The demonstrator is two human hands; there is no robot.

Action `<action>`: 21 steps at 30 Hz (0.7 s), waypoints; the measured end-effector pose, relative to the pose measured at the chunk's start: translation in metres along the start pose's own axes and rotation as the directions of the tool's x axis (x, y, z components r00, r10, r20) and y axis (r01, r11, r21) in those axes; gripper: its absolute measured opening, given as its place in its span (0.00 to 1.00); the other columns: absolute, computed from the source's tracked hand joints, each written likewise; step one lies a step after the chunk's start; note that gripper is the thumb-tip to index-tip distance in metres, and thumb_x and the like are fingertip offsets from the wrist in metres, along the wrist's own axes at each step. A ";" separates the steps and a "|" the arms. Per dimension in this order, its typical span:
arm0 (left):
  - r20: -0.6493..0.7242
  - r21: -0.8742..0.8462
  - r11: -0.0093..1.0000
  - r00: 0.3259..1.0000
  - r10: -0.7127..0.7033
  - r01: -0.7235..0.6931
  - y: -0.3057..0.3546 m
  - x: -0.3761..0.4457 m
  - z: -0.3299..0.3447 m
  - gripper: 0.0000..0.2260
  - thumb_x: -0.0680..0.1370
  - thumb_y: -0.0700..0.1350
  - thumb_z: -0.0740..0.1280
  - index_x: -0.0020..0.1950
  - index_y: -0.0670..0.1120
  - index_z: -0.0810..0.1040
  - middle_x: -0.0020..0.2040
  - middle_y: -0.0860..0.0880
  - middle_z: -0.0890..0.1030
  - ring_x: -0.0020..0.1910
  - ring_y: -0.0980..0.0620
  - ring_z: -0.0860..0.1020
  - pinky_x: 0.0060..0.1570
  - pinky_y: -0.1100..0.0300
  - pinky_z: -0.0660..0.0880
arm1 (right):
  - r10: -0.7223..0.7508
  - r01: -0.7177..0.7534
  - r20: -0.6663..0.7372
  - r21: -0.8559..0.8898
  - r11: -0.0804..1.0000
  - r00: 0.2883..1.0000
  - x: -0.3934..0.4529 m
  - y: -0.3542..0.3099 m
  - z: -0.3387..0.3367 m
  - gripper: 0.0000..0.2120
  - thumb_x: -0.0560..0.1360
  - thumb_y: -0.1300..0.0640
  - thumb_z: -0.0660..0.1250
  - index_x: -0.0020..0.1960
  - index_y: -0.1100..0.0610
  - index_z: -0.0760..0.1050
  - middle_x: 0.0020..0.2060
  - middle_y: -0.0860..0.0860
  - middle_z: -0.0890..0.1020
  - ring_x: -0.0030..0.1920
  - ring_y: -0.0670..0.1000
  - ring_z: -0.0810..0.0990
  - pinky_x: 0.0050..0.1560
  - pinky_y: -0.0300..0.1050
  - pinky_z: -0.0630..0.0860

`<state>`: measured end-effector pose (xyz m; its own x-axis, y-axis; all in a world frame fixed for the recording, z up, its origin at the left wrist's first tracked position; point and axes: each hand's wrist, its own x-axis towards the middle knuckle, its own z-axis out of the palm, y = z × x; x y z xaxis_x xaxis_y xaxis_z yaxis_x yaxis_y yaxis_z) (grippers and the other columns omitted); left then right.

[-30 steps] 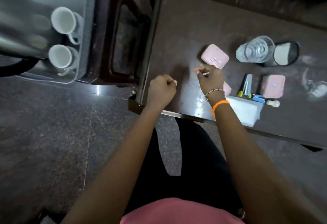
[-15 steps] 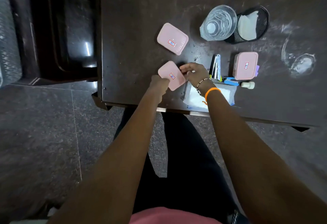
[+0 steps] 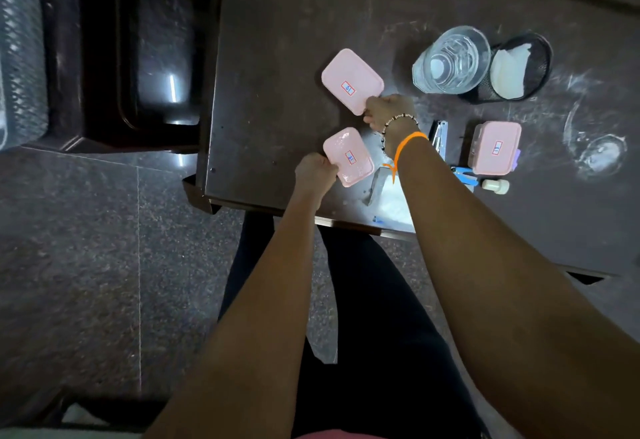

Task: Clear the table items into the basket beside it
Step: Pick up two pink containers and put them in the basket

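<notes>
Pink boxes lie on the dark table (image 3: 277, 57), seen from the head camera looking straight down. The left hand (image 3: 315, 173) has its fingers curled round the near-left edge of the nearer pink box (image 3: 349, 157), which sits close to the table's front edge with a small label on its lid. The right hand (image 3: 388, 112), with a beaded bracelet and an orange band at the wrist, grips the near corner of the farther pink box (image 3: 351, 81), also labelled, lying tilted on the tabletop. The two boxes are near each other but apart.

To the right, a third pink box (image 3: 494, 147) lies flat, well clear of both hands. Beside it are a stapler (image 3: 438, 135), partly hidden by the right forearm, a blue item (image 3: 464, 175) and a small pale bottle (image 3: 496, 186) lying on its side. Farther back stand a clear glass container (image 3: 450, 59) and, touching it, a black mesh cup (image 3: 521, 67) holding something white. A white sheet (image 3: 391, 201) lies under the right forearm at the front edge.

The basket (image 3: 20, 57) shows only as a strip of mesh at the far left, beyond a dark stool (image 3: 104, 57)
</notes>
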<state>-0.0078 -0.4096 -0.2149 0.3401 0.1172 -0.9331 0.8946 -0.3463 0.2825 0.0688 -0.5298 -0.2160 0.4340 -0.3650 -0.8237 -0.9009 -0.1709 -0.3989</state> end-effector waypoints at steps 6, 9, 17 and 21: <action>-0.135 -0.075 0.996 0.990 0.031 -0.041 -0.021 -0.017 -0.057 0.04 0.66 0.46 0.62 0.36 0.46 0.72 0.49 0.36 0.81 0.51 0.39 0.81 0.53 0.44 0.78 | -0.037 0.036 0.000 0.155 0.987 0.999 -0.043 -0.007 0.013 0.13 0.71 0.60 0.65 0.30 0.56 0.66 0.30 0.54 0.75 0.36 0.58 0.78 0.46 0.53 0.81; -0.246 -0.152 0.983 0.967 0.067 -0.107 -0.028 -0.032 -0.111 0.05 0.71 0.42 0.64 0.36 0.49 0.70 0.47 0.38 0.81 0.47 0.41 0.82 0.49 0.43 0.80 | -0.142 0.145 -0.028 0.192 0.971 0.989 -0.075 -0.018 0.034 0.14 0.71 0.64 0.66 0.31 0.55 0.64 0.34 0.52 0.73 0.35 0.51 0.78 0.33 0.40 0.82; -0.573 0.000 0.932 0.764 0.298 -0.364 0.000 -0.076 -0.280 0.05 0.69 0.42 0.65 0.43 0.46 0.77 0.39 0.49 0.81 0.43 0.46 0.82 0.47 0.48 0.80 | -0.407 0.387 0.015 0.282 0.878 0.913 -0.151 -0.089 0.121 0.14 0.70 0.70 0.63 0.36 0.52 0.69 0.35 0.48 0.72 0.35 0.44 0.74 0.33 0.38 0.81; -0.650 0.203 0.881 0.613 0.448 -0.428 0.039 -0.082 -0.349 0.09 0.72 0.40 0.64 0.49 0.40 0.79 0.42 0.49 0.81 0.43 0.50 0.79 0.43 0.64 0.70 | -0.466 0.442 0.011 0.294 0.847 0.885 -0.166 -0.126 0.163 0.14 0.70 0.70 0.62 0.36 0.52 0.70 0.36 0.48 0.73 0.39 0.49 0.74 0.29 0.32 0.77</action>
<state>0.1003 -0.1073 -0.0500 0.7982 0.5218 -0.3009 0.5832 -0.5444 0.6030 0.1110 -0.2989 -0.0945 0.8036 -0.2333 -0.5476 -0.5702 -0.0376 -0.8207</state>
